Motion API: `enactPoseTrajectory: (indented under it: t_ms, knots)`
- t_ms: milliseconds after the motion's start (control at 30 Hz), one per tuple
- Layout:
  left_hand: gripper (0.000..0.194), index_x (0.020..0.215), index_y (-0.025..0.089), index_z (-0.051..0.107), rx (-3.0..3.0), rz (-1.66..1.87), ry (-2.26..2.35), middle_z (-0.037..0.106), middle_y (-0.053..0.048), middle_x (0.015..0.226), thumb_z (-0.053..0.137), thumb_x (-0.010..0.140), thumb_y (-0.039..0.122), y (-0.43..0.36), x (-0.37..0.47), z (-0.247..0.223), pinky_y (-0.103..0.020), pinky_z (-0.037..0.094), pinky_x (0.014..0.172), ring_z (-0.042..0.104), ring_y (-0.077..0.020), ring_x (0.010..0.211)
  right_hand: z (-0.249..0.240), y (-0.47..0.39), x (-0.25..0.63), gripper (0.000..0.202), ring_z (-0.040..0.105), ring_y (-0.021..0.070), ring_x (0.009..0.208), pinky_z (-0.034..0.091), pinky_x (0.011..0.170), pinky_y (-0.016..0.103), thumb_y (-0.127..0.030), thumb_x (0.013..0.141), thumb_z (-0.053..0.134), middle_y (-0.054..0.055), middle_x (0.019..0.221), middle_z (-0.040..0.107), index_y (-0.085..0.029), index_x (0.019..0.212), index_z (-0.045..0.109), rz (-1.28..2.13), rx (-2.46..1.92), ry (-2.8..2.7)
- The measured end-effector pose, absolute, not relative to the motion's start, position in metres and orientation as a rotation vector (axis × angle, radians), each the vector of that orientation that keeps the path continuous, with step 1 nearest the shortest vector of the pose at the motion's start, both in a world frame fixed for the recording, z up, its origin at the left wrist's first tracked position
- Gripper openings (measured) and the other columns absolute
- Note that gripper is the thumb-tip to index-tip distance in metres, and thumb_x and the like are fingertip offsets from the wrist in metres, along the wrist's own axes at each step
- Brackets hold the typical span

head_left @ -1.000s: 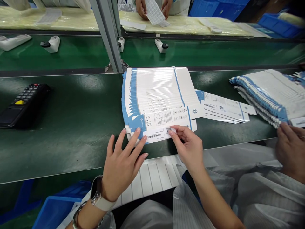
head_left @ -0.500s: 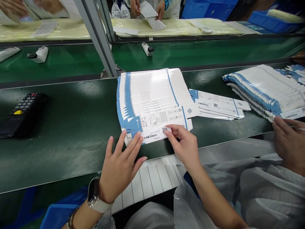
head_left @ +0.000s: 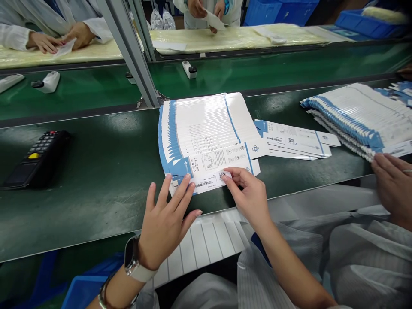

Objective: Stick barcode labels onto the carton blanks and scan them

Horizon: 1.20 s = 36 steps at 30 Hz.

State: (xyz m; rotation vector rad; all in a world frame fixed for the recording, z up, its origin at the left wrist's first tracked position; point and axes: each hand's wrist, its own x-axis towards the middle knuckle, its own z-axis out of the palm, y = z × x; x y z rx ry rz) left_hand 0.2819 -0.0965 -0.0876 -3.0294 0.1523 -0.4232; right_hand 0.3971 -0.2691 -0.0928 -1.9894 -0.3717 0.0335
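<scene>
Right thumb and forefinger pinch the barcode label's [head_left: 206, 183] right end, tip hidden from me | left hand [head_left: 165, 225]: fingers spread on the front flattened carton's [head_left: 222, 158] blue end, label along its near edge | carton fan [head_left: 206, 122] behind | keypad terminal [head_left: 35, 159] left | co-worker's hand [head_left: 394, 178] cut off right | metal post [head_left: 127, 51] blocks part of a white device [head_left: 129, 76]

My right grip [head_left: 247, 189] hides part of the label [head_left: 209, 182], its print too small to read. My left grip [head_left: 167, 225] covers a corner of the box [head_left: 222, 159]. The right edge cuts off a co-worker's hand [head_left: 392, 178], the bottom edge a bin [head_left: 82, 289] at lower left. At upper left, a post [head_left: 124, 47] hides part of a white device [head_left: 129, 78].
</scene>
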Motion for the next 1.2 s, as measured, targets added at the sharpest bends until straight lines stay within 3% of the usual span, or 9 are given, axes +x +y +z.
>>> enactPoseTrajectory:
  t_ms: [267,667,833,967,1033,1200]
  knots:
    - [0.056,0.131,0.021,0.039,-3.039,-0.392,0.245,0.033,0.006,0.140,0.040,0.084,0.051,-0.099,0.289,-0.087,-0.052,0.018,0.106,0.028,-0.0320,0.130,-0.093,-0.268,0.397,0.016,0.061,0.0121,0.068,0.050,0.065,0.025,-0.025,0.080,0.057,0.002,0.081,0.066,-0.019,0.094,0.063,-0.005,-2.003,-0.412]
    - [0.060,0.134,0.019,0.033,-3.002,-0.359,0.470,0.030,0.003,0.142,0.031,0.086,0.054,-0.119,0.312,-0.087,-0.052,0.021,0.107,0.028,-0.0272,0.131,-0.094,-0.268,0.397,0.017,0.058,0.0109,0.066,0.050,0.064,0.024,-0.022,0.082,0.055,0.002,0.081,0.063,-0.019,0.096,0.063,-0.113,-2.012,-0.490]
    - [0.059,0.133,0.020,0.034,-2.996,-0.361,0.498,0.031,0.003,0.142,0.032,0.086,0.054,-0.124,0.317,-0.087,-0.052,0.023,0.107,0.028,-0.0266,0.131,-0.094,-0.275,0.402,0.021,0.057,0.0172,0.087,0.048,0.080,0.033,-0.021,0.082,0.054,0.005,0.093,0.064,-0.021,0.101,0.064,-0.378,-2.131,-0.564]
    - [0.059,0.134,0.020,0.034,-2.969,-0.342,0.502,0.028,0.003,0.143,0.031,0.086,0.054,-0.124,0.318,-0.088,-0.053,0.025,0.106,0.027,-0.0268,0.132,-0.100,-0.294,0.425,0.031,0.047,0.0249,0.109,0.040,0.094,0.044,-0.026,0.080,0.056,0.011,0.116,0.056,-0.018,0.109,0.061,-0.637,-2.253,-0.434]
    - [0.060,0.135,0.019,0.032,-2.949,-0.322,0.507,0.026,0.003,0.143,0.031,0.086,0.054,-0.124,0.318,-0.088,-0.054,0.026,0.105,0.025,-0.0275,0.132,-0.104,-0.304,0.436,0.036,0.047,0.0262,0.111,0.040,0.093,0.046,-0.029,0.081,0.053,0.013,0.120,0.054,-0.016,0.115,0.057,-0.628,-2.283,-0.336]
    - [0.062,0.136,0.018,0.030,-2.920,-0.295,0.525,0.024,0.000,0.144,0.031,0.086,0.054,-0.127,0.325,-0.084,-0.056,0.029,0.103,0.023,-0.0294,0.133,-0.109,-0.315,0.447,0.037,0.055,0.0245,0.098,0.047,0.085,0.041,-0.030,0.081,0.052,0.010,0.106,0.063,-0.015,0.114,0.057,-0.424,-2.277,-0.304]
